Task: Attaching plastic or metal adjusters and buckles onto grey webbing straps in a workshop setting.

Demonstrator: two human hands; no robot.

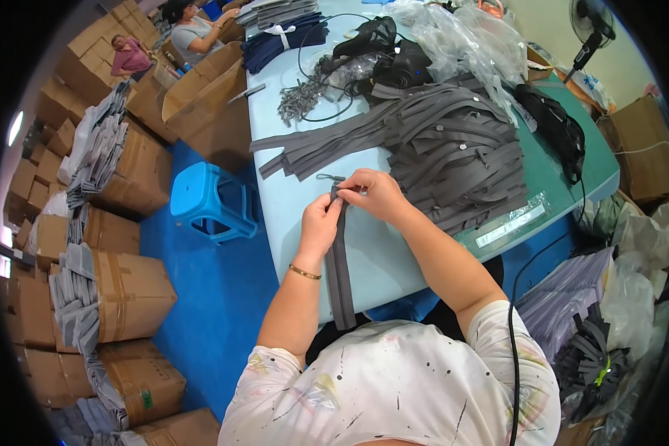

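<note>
A long dark grey zipper hangs from my hands, over the table's near edge and toward my body. My left hand is closed on its upper end, thumb on top. My right hand pinches at the same end from the right, fingertips meeting the left thumb. A small dark cord loop sticks out just beyond the fingertips; whether it is fixed to the zipper cannot be made out. Right beyond my hands lies a large heap of grey zippers, some fanned out to the left.
The light blue table carries a tangle of grey cord pulls, a black bag, plastic bags and a bundle of dark fabric. A blue stool and cardboard boxes stand left. Two people are at far left.
</note>
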